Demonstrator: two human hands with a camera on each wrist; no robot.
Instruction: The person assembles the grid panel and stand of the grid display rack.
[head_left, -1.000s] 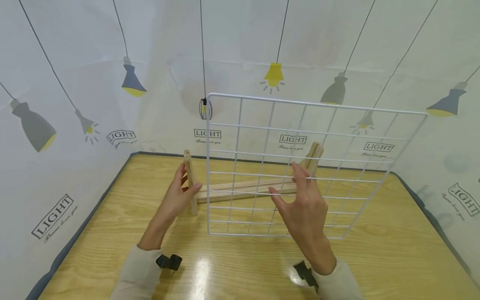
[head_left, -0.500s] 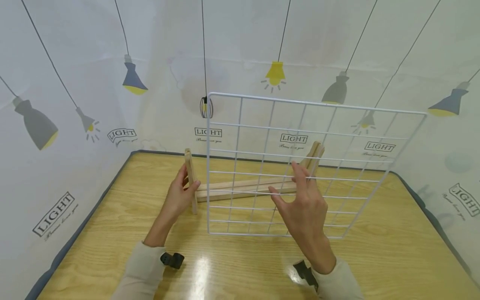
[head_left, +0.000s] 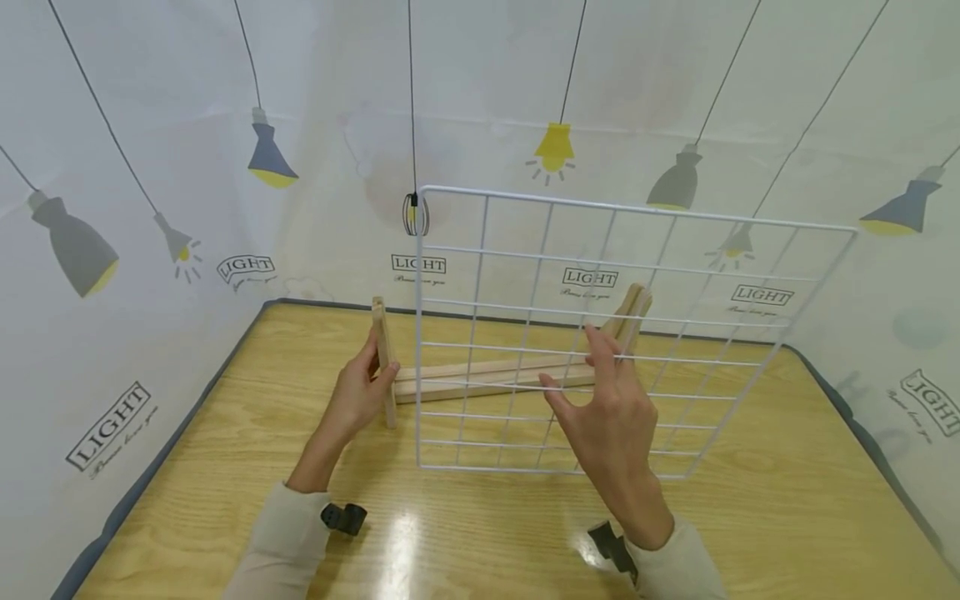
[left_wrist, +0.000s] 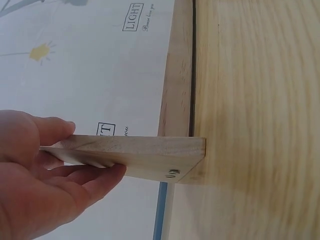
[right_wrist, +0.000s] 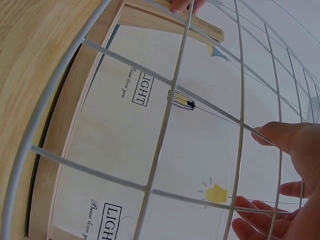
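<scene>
A wooden stand lies across the table, with long base rails [head_left: 487, 381] joining a left end board [head_left: 383, 358] and a right upright [head_left: 637, 300]. My left hand [head_left: 360, 387] pinches the left end board between thumb and fingers; in the left wrist view, a screw [left_wrist: 172, 173] shows near its lower corner. A white wire grid panel [head_left: 637, 207] stands tilted in front of the stand, overlapping most of it. My right hand [head_left: 617, 412] grips the grid's wires with thumb and fingers spread apart. From the right wrist, fingertips [right_wrist: 250, 217] show among the wires.
The wood-grain table [head_left: 480, 525] has a dark blue edging [head_left: 202, 400] along its sides and back. White walls [head_left: 480, 108] printed with hanging lamps enclose it closely. A black wrist camera [head_left: 345, 518] sits at each cuff.
My left fingers have shifted slightly and drawn closer around the left end board. The grid and my right hand stay almost in place.
</scene>
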